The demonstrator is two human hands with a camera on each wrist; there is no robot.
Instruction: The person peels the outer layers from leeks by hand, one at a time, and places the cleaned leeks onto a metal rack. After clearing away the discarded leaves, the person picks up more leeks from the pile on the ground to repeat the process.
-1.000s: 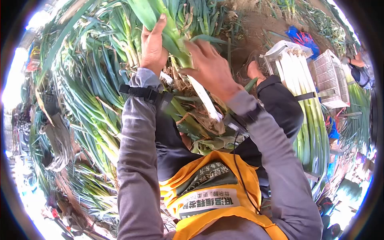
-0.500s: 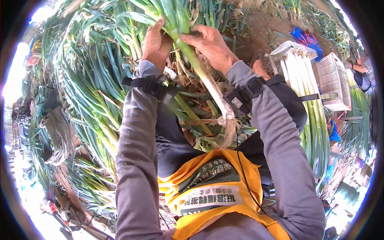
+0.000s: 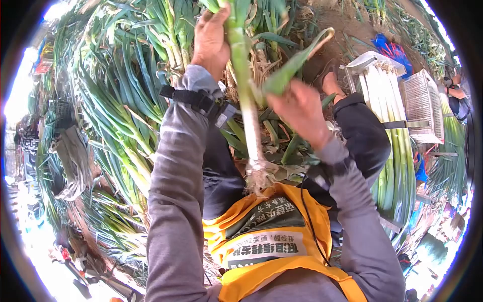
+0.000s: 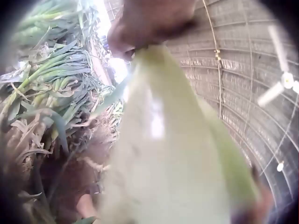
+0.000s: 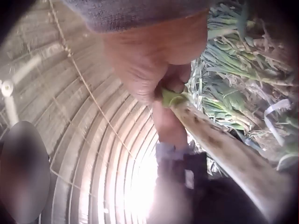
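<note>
My left hand (image 3: 210, 43) grips a leek (image 3: 250, 116) high on its green part, in the head view. Its white shank slants down toward my lap, and the root tuft (image 3: 260, 177) hangs just above the yellow apron (image 3: 266, 236). To the right of the shank my right hand (image 3: 302, 110), blurred, pinches a green outer leaf (image 3: 292, 68) whose tip sticks up and away. Up close in the left wrist view, the pale green stalk (image 4: 163, 154) fills the middle. The right wrist view has my curled right fingers around a green leaf end (image 5: 173, 97) beside a brown-spotted pale stalk (image 5: 224, 144).
Piles of untrimmed leeks (image 3: 121, 100) lie to the left and ahead. On the right, cleaned leeks (image 3: 382, 95) lie strapped in a rack beside a white plastic crate (image 3: 422, 105). A blue bag (image 3: 390, 53) sits behind. Another person's arm (image 3: 455, 92) shows at far right.
Both hands were together at the leek's green part; the right hand has since drawn down and right with a leaf. The leek now hangs steeper, its roots further left.
</note>
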